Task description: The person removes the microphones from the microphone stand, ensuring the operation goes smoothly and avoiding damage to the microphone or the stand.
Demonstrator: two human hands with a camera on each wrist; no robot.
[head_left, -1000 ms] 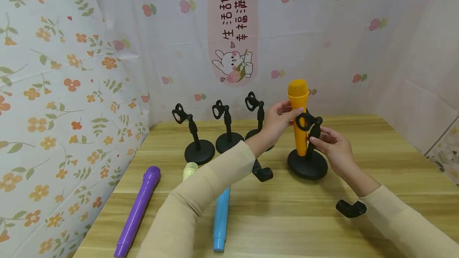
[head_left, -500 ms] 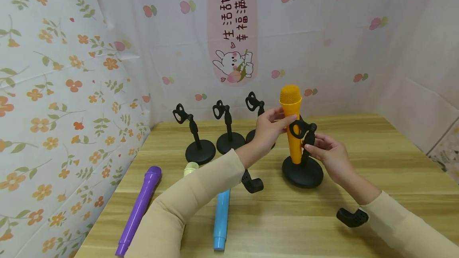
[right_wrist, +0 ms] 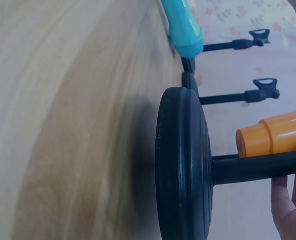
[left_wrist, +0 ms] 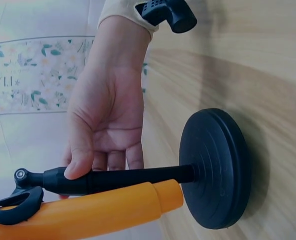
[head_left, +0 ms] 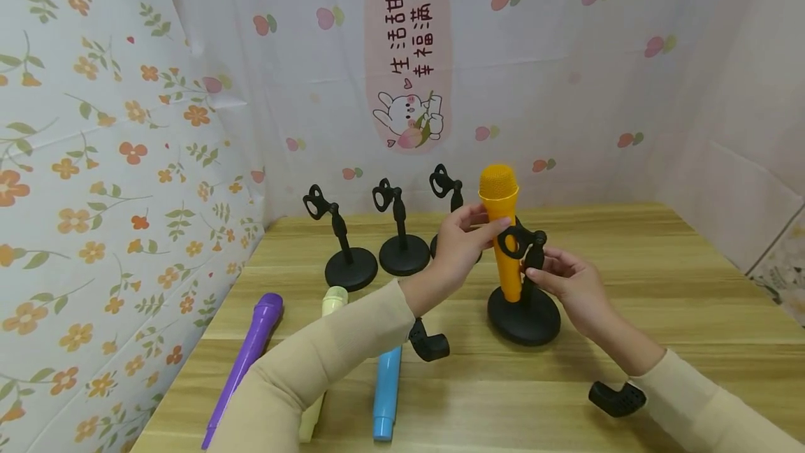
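My left hand pinches an orange microphone below its mesh head; the microphone stands nearly upright, head up. With fingers and thumb, my right hand grips the stem of a black microphone stand. The stand's clip overlaps the microphone's body; how far it encloses the body I cannot tell. The microphone's tail end lies close along the stem, above the round base. Whether the base touches the table is unclear.
Several more black stands line the back of the wooden table. Purple, pale yellow and blue microphones lie at the left, partly behind my left sleeve. A patterned cloth hangs behind.
Both hands have brought the orange microphone and its stand nearer to me and slightly left. The grips look the same. More of the pale yellow microphone shows now.
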